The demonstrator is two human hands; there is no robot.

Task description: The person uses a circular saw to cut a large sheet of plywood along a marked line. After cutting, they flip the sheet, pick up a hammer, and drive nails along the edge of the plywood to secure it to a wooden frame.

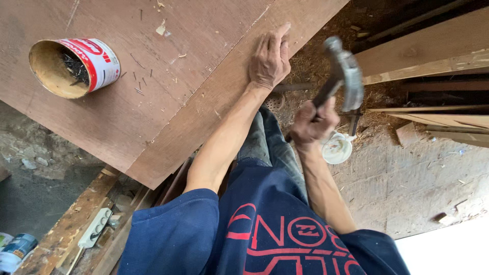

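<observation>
While my right hand (311, 124) is closed round the handle of a claw hammer (344, 74), its head raised off the board's edge, my left hand (270, 58) lies flat, fingers together, on the narrow wooden strip (204, 109). Farther off, loose nails (140, 81) lie near a tipped tin (74, 67) of nails on the brown board (102, 127).
</observation>
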